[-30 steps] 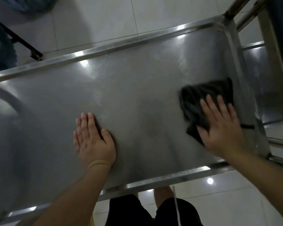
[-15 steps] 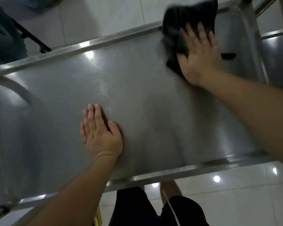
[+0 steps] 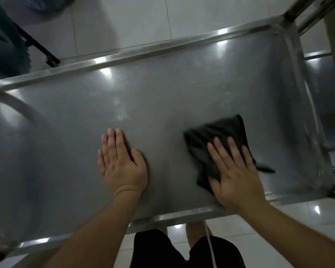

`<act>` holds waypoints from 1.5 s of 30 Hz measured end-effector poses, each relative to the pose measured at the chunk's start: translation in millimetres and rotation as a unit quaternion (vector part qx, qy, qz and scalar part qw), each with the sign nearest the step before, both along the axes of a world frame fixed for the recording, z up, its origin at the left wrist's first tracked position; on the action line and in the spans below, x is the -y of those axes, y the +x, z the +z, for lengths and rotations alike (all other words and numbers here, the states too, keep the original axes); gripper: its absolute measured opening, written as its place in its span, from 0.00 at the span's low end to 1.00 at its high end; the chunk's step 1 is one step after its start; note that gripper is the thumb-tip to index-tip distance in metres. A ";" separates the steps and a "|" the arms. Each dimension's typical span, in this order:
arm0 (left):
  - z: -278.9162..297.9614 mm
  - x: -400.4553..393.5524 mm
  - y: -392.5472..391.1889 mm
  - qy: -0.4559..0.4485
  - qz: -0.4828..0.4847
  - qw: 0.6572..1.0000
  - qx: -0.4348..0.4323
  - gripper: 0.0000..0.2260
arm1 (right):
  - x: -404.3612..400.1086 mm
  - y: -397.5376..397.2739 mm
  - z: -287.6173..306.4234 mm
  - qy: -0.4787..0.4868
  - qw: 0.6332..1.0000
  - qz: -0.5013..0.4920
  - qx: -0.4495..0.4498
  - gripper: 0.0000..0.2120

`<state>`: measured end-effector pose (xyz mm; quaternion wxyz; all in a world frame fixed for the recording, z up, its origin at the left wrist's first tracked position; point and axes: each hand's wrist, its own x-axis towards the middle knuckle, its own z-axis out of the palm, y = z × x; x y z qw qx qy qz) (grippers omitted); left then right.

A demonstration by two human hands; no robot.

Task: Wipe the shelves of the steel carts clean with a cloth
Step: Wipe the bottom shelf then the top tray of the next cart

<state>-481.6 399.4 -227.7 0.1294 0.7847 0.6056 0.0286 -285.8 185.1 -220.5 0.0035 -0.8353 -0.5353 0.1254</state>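
the steel cart's top shelf fills most of the view, a dull grey tray with a raised rim that catches bright spots of light along its far and near edges; faint scratches and a pale smudge show near its middle. on the left a curved steel handle bar arcs over the shelf's end. the left hand lies flat and open on the bare metal near the middle of the shelf, fingers together and pointing away from the person, gripping nothing. to its right, well apart from it, a dark crumpled cloth lies on the shelf toward the right end, close to the near rim. the right hand is spread open on top of the cloth's near part, palm pressing it down, fingers splayed; the cloth sticks out beyond the fingertips and a thin strip of it pokes out to the right of the hand. beyond the right rim, part of a second steel shelf shows.
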 end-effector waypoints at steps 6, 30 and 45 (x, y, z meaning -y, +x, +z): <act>1.6 -0.1 -0.2 -0.002 -0.001 1.000 0.002 0.32 | -167.8 71.0 -2.7 0.046 0.997 -0.053 0.024 0.35; 31.5 -9.7 -7.2 -0.096 -0.050 0.994 -0.005 0.31 | 25.6 -124.7 21.0 -0.046 0.999 -0.014 -0.016 0.37; 4.8 -69.0 -119.3 0.018 -0.197 0.980 -0.024 0.32 | -244.7 -48.4 -6.7 0.027 0.994 -0.103 0.018 0.37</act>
